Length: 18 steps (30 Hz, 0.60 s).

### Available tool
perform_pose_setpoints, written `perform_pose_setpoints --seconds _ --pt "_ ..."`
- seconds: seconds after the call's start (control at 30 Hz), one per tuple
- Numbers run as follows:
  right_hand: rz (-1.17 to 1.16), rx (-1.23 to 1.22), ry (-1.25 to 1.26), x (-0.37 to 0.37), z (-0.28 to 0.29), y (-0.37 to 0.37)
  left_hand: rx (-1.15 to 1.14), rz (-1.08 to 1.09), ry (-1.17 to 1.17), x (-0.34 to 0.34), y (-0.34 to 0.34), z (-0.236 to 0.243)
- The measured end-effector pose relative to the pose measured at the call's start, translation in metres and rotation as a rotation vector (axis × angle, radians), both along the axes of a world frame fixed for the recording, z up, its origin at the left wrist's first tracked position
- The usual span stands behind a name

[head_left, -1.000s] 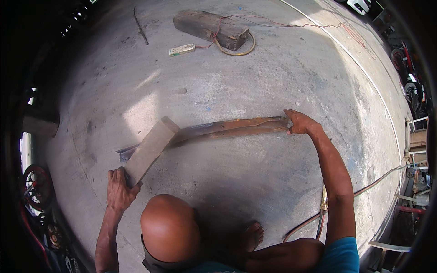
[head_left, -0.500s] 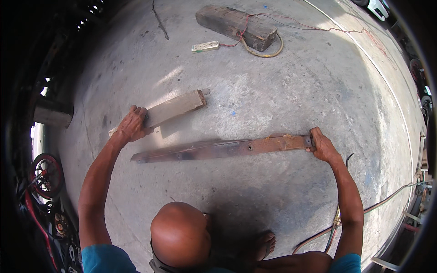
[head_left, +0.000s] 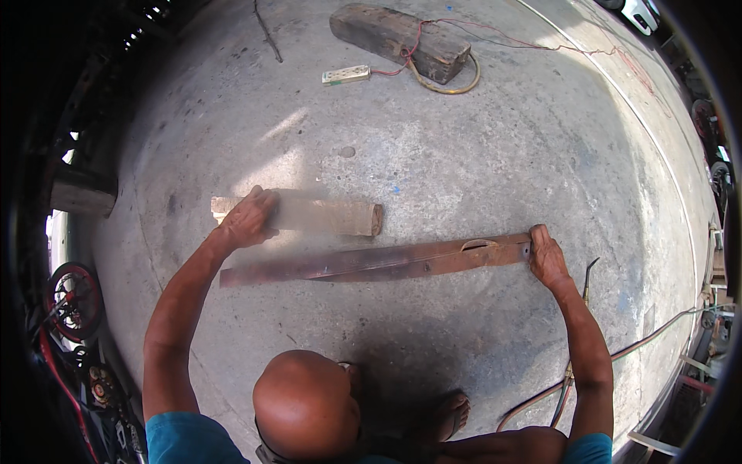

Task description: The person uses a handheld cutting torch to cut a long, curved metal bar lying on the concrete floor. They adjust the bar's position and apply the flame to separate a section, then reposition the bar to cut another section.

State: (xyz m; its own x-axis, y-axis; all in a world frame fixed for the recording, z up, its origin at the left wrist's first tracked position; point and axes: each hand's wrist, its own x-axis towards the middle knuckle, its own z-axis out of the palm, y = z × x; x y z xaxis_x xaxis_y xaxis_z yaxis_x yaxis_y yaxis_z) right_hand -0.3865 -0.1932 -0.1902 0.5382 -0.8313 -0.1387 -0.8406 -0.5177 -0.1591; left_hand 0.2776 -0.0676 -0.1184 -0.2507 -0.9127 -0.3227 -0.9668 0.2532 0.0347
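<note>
My left hand (head_left: 249, 219) is closed on the left part of a pale wooden block (head_left: 328, 213), blurred by motion, just above the concrete floor. A long rusty steel bar (head_left: 402, 255), which looks like angle iron with a curved piece on its upper side, extends across in front of me. My right hand (head_left: 548, 255) grips its right end, fingers wrapped round the edge. The bar's left end lies below the wooden block, with a narrow gap between them.
A dark timber block (head_left: 398, 40) with red wire and a hose loop lies far ahead, beside a white power strip (head_left: 346, 75). Near my right forearm is a gas torch (head_left: 587, 282) with hoses. A small stone (head_left: 347, 151) and, at left, a motorcycle wheel (head_left: 75, 301) show.
My left hand has brought the wooden block rightward and nearer the bar, turning it roughly level. The steel bar has rolled in my right hand, showing more of the curved piece.
</note>
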Motion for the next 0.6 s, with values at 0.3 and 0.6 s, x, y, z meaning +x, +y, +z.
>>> perform_pose_setpoints --seconds 0.3,0.6 --pt "-0.02 -0.073 0.05 0.0 -0.005 0.005 -0.043 -0.148 -0.126 0.008 0.0 -0.034" --pt "-0.265 0.047 -0.142 0.001 0.028 0.029 0.03 0.069 -0.185 0.005 -0.002 -0.013"
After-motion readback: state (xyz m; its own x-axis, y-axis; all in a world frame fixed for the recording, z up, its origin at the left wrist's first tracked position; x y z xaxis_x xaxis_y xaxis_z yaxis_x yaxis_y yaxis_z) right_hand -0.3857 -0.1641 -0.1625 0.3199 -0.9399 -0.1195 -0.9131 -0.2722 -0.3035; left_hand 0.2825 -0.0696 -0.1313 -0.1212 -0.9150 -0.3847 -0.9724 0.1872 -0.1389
